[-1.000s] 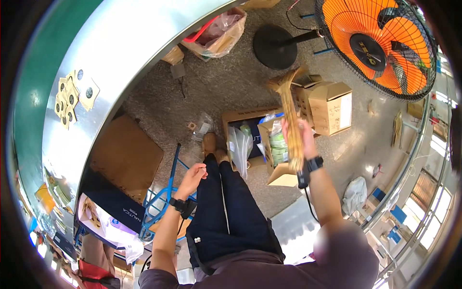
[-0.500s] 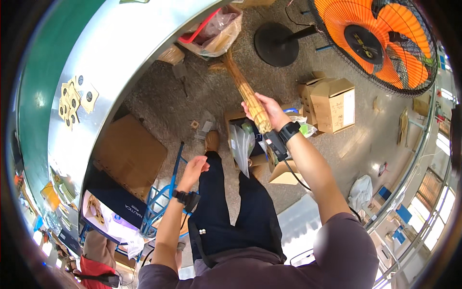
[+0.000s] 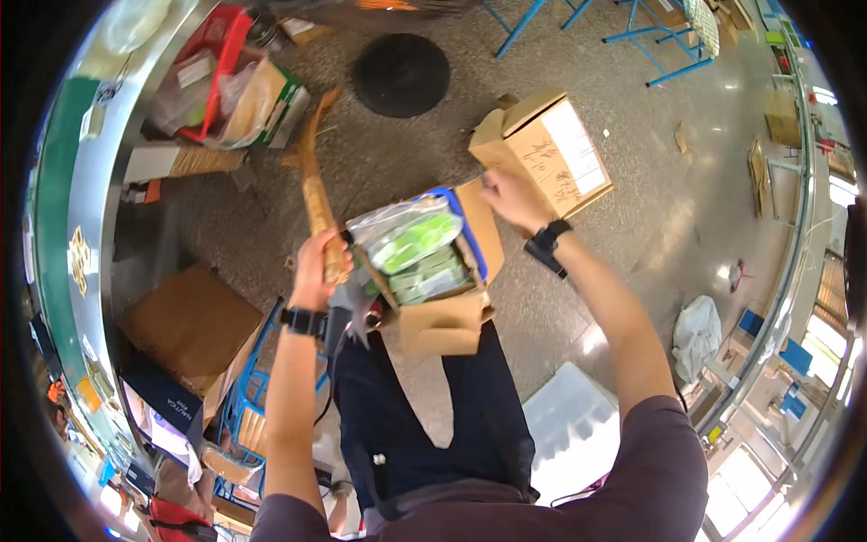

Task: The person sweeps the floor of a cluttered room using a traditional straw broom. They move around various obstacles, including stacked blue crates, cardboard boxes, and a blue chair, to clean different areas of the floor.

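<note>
Broom (image 3: 316, 194) of straw-like fibre, long and narrow, slants away from left hand (image 3: 316, 269), fingers wrapped round its butt end. Right hand (image 3: 518, 200) blurred, fingers part curled; cannot tell whether it grips anything. Between hands, open cardboard carton (image 3: 442, 327) packed with soft green packets (image 3: 433, 278) under crinkled clear plastic. Boxy second carton (image 3: 553, 155) just beyond right hand; smooth red plastic container (image 3: 234, 34) well beyond left.

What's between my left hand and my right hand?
In the head view, an open cardboard box lies between your left hand, which grips a straw broom, and your right hand; green packets show inside the box.
</note>
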The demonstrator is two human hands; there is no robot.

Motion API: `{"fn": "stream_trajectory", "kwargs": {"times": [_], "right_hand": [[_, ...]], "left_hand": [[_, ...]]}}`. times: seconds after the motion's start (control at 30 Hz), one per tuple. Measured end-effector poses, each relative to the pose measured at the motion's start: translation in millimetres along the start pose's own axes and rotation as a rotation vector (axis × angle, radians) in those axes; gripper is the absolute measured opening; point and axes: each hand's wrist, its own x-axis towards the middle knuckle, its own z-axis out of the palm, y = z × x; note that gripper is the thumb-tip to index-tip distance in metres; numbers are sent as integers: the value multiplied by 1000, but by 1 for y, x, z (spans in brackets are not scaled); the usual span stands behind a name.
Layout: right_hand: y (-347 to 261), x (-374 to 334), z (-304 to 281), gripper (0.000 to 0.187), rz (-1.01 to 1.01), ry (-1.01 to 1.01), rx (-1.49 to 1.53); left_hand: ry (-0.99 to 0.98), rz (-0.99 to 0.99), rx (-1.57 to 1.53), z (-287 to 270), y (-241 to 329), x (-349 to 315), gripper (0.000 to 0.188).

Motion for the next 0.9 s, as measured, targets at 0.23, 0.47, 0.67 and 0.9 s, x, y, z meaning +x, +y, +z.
{"fn": "stream_trajectory", "kwargs": {"times": [0.23, 0.47, 0.67, 0.9], "right_hand": [[123, 87, -55, 73, -229, 214, -786], [193, 92, -52, 49, -58, 59, -776], [295, -16, -37, 40, 34, -27, -955], [131, -31, -25, 60, -90, -157, 229]], "left_hand": [[48, 83, 373, 49, -26, 13, 34], [-21, 0, 360, 85, -41, 13, 35], [-51, -41, 264, 130, -80, 3, 42], [-97, -159, 74, 186, -100, 7, 42]]}}
